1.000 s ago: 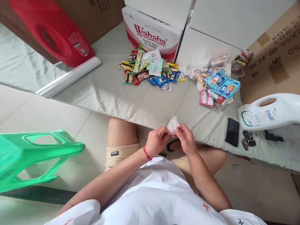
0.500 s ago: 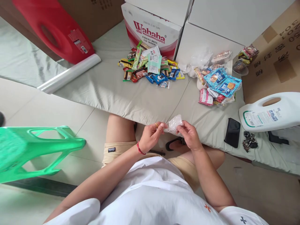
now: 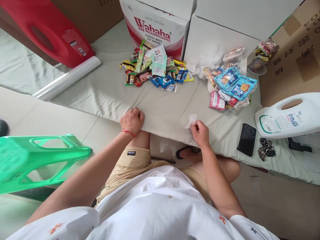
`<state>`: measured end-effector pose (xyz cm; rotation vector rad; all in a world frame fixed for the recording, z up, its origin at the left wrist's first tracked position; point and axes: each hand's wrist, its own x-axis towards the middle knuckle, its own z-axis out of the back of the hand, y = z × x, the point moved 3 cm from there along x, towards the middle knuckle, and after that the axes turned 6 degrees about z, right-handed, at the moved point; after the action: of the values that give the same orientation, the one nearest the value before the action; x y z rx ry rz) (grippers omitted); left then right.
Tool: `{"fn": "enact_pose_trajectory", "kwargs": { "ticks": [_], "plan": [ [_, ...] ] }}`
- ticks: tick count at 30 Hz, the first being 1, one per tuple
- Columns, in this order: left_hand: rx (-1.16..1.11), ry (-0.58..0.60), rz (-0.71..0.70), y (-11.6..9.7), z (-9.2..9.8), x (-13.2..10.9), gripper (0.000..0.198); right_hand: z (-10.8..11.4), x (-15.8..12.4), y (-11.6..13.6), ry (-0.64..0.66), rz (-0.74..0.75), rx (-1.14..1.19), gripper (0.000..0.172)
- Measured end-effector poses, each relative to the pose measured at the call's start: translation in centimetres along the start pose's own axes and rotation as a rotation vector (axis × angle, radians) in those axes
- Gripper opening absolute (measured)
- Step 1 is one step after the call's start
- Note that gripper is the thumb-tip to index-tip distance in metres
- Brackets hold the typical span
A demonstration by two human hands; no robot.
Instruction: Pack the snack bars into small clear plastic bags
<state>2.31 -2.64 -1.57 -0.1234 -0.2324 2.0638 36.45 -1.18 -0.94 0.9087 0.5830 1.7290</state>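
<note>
The right hand point(image 3: 200, 131) pinches a small clear plastic bag point(image 3: 191, 120) between thumb and fingertips. The hand is narrowed tight on one corner, so the crumpled bag hangs loose and rests lightly on the mattress point(image 3: 112, 96) near its front edge. Held by a corner like that, the rest of the bag is free to fall open.

The left hand point(image 3: 132, 120) sits at 9 o'clock from the bag, well apart from it. It is curled into a fist, knuckles up, right on the mattress edge, and seems to be bracing there. I cannot tell whether anything is inside the fist.

At 12 o'clock from the left hand lies a pile of snack packets point(image 3: 155, 68) against the Wahaha box point(image 3: 155, 28). A second pile point(image 3: 232, 88) sits at 1 o'clock from the bag. A phone point(image 3: 246, 140) and keys point(image 3: 267, 150) lie at 3 o'clock, beside a white jug point(image 3: 287, 115) on its side.

Half a second ago both hands held the bag together above the lap, working it between the fingers. Now the left has let go and moved out to the edge, and the right alone has carried the bag forward onto the mattress.
</note>
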Motion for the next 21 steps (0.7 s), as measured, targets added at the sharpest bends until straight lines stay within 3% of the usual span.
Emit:
{"fn": "enact_pose_trajectory", "kwargs": {
  "ticks": [21],
  "plan": [
    [0.075,-0.023,0.025,0.36,-0.19,-0.26,0.041,0.23,-0.06,0.27,-0.011,0.030,0.036,0.025]
  ]
}}
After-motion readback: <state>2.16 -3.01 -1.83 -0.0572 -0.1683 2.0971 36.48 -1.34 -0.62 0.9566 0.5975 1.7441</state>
